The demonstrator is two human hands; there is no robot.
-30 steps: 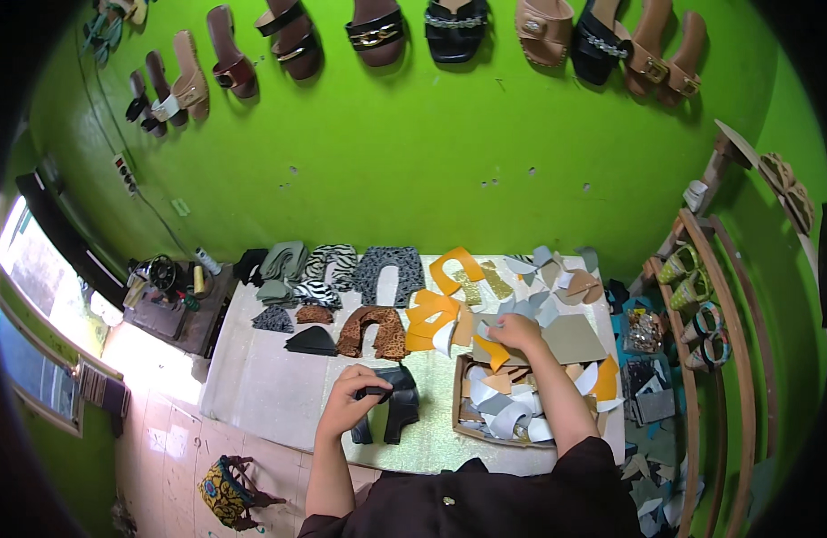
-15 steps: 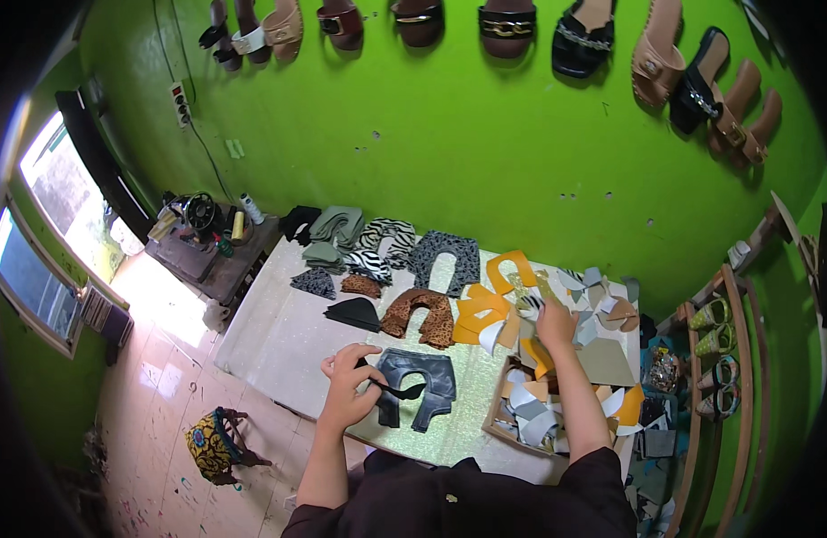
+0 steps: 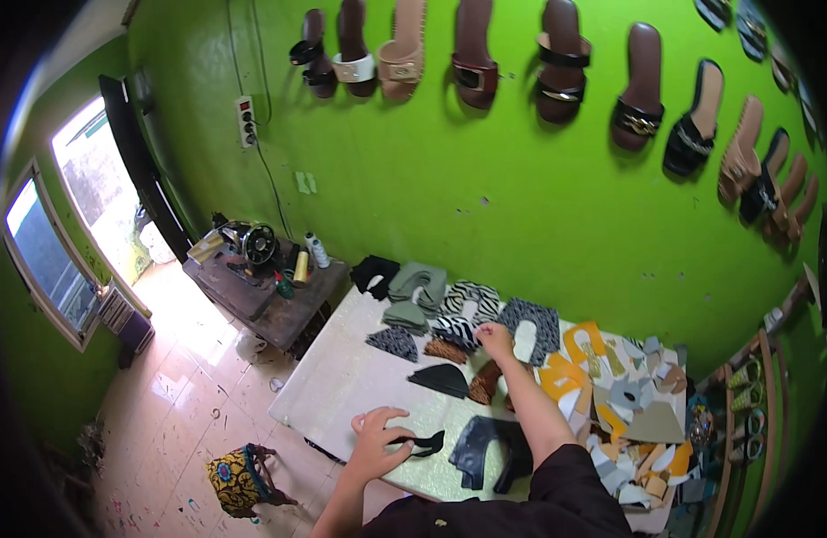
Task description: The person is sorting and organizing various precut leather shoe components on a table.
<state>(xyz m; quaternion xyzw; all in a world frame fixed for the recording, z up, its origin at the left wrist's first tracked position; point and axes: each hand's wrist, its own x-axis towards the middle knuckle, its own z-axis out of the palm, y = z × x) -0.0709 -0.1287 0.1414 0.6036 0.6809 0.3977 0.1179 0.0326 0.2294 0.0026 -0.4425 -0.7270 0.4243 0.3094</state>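
Observation:
My left hand (image 3: 380, 441) holds a curved black strip (image 3: 428, 443) over the front of the pale table (image 3: 324, 381). My right hand (image 3: 494, 342) reaches across to the zebra-print pieces (image 3: 458, 330), fingers drawn together at their edge; what they pinch, if anything, is hidden. Below that hand lie brown leopard-print pieces (image 3: 483, 384), partly covered by my forearm. Between the hands rests a black half-round stack (image 3: 440, 380). Dark shiny U-shaped pieces (image 3: 474, 448) lie right of my left hand. Grey spotted U-shaped pieces (image 3: 543, 323) and folded green pieces (image 3: 418, 287) are at the back.
Yellow cut pieces (image 3: 561, 377) and mixed offcuts (image 3: 633, 453) cover the table's right side. At left stand a sewing machine (image 3: 258, 242) on a dark table and a patterned stool (image 3: 238, 480). Sandals (image 3: 557, 76) hang on the green wall; a wooden rack (image 3: 772, 403) stands right.
My right hand has moved left from the yellow pieces and offcuts to the zebra-print pieces. My left hand still holds the black strip. The view has turned, shifting the table rightward and down.

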